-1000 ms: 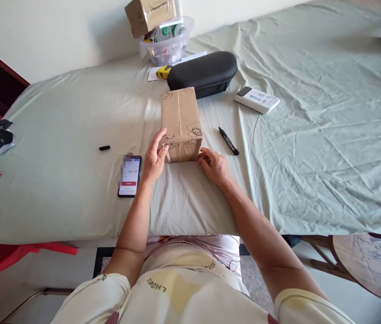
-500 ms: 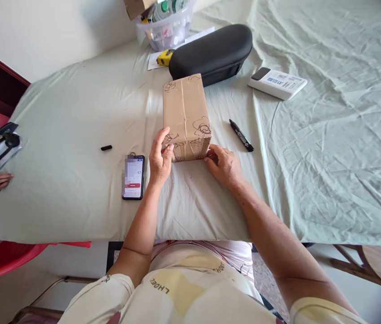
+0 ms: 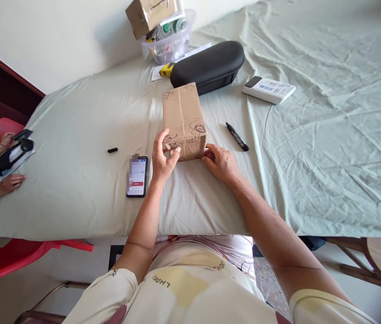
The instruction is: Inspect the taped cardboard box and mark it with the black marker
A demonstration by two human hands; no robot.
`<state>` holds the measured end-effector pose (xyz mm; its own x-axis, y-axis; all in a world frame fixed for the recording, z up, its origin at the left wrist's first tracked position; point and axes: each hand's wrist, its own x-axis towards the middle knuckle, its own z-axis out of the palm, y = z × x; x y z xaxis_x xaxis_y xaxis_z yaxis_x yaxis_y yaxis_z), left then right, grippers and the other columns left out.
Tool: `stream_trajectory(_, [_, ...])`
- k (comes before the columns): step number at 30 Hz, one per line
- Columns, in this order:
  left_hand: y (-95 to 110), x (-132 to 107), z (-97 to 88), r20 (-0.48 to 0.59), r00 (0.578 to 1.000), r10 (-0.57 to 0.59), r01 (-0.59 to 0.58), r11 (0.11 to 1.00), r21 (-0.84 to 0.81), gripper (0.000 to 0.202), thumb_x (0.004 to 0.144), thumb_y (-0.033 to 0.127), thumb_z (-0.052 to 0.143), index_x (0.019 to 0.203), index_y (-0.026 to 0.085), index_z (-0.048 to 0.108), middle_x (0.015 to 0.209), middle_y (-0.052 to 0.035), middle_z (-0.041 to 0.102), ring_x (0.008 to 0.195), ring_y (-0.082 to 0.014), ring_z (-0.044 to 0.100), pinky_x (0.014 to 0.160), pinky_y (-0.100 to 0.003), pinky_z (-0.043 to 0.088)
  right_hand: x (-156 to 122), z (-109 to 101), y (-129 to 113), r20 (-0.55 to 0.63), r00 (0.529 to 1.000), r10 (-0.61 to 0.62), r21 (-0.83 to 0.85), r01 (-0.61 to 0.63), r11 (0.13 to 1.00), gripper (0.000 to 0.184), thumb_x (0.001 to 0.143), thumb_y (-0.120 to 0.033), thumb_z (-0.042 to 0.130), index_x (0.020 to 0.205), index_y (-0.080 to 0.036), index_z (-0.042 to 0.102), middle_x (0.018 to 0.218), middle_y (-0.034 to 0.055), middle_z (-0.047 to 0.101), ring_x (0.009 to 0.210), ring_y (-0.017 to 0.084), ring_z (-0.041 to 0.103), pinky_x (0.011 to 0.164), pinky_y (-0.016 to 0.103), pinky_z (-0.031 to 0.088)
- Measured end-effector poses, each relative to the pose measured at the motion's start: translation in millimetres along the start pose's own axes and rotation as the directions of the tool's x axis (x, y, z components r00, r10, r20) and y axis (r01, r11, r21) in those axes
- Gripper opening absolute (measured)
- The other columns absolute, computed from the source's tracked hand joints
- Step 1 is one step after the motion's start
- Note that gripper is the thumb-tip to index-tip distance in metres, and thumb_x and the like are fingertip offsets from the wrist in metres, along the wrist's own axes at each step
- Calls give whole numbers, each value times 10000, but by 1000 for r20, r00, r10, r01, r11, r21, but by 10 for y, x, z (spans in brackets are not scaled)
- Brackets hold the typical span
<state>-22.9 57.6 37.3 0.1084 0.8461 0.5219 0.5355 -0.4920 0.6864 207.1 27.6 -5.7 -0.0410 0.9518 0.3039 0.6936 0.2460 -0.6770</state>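
A brown cardboard box (image 3: 183, 118), taped and scribbled with black marker drawings, lies on the pale green sheet (image 3: 75, 135). My left hand (image 3: 163, 157) grips its near left corner, thumb and fingers curled on the cardboard. My right hand (image 3: 221, 162) presses against the near right bottom edge, fingers bent on the box. A black marker (image 3: 237, 136) lies just right of the box, and its cap (image 3: 112, 150) rests to the left. A phone (image 3: 137, 176) with a lit screen lies beside my left wrist.
Behind the box sit a black zip case (image 3: 207, 66), a white remote-like device (image 3: 268, 89), a yellow tape measure (image 3: 166, 70) and a clear tub (image 3: 170, 42) with a second cardboard box (image 3: 150, 14) on it. Another person's hands (image 3: 11, 182) hold a black device at far left.
The view has shifted slightly. My left fingers have moved a little on the box corner; both hands stay on the box, which has not left the sheet.
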Motion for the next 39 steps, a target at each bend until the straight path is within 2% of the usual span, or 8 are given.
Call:
stream_trajectory(4, [240,42,-24,-96,995,-1,19,982,189,682,879,580,755,1411,205,550,1664,-228,434,1589,-348,429,1267,-514,440,3,11,6,1,1000,-27,-8,27,1000,426,875,-256,581,1282,-183,685,1043,109,833,949,284,764,919,435,584])
stream_trajectory(7, [467,69,13,-161,987,12,38,953,299,803,822,568,831,1457,160,553,1723,-273,314,1654,-404,296,1333,-566,328,-1,12,6,16,999,-27,-24,28,999,429,879,-264,581,1287,-180,686,1061,113,827,973,286,763,931,429,582])
stream_trajectory(9, [592,93,64,-162,986,44,16,937,350,854,797,556,866,1496,167,567,1752,-261,261,1672,-435,232,1342,-599,297,-4,12,6,24,999,-22,-30,23,999,439,885,-264,574,1301,-171,682,1072,119,823,976,290,763,930,436,582])
stream_trajectory(12, [682,146,155,-125,989,79,-22,915,402,719,824,531,861,1447,229,666,1781,-199,249,1679,-455,196,1337,-635,293,-9,11,7,32,999,-20,-29,20,999,447,892,-251,564,1317,-164,675,1089,127,821,994,296,761,946,451,578])
stream_trajectory(16, [652,216,251,-88,994,58,-14,900,435,450,903,441,810,1315,262,783,1650,-160,518,1602,-409,388,1333,-580,340,-17,7,0,41,999,-11,-24,12,1000,449,902,-231,562,1334,-174,669,1120,130,822,1023,290,761,956,441,574])
stream_trajectory(19, [612,240,288,-98,994,43,5,894,448,405,920,423,793,1292,264,803,1535,-138,648,1544,-377,469,1332,-525,361,-22,2,-12,48,999,3,-22,-2,1000,468,898,-213,567,1355,-176,661,1135,129,820,1042,280,760,971,423,571])
stream_trajectory(32, [370,218,301,-47,995,86,-70,958,277,648,977,734,460,1354,295,751,1556,-106,638,1608,-374,354,1371,-606,268,-28,9,38,28,1000,-9,19,9,1000,458,884,-241,580,1330,-189,674,1117,119,819,1004,285,749,974,448,573])
stream_trajectory(39, [405,158,325,-23,995,101,-91,956,280,624,1010,675,493,1433,250,668,1594,-131,601,1617,-379,362,1376,-612,252,-54,-51,44,29,1000,5,57,-7,998,409,869,-257,601,1263,-207,696,1065,99,815,973,262,750,950,422,590])
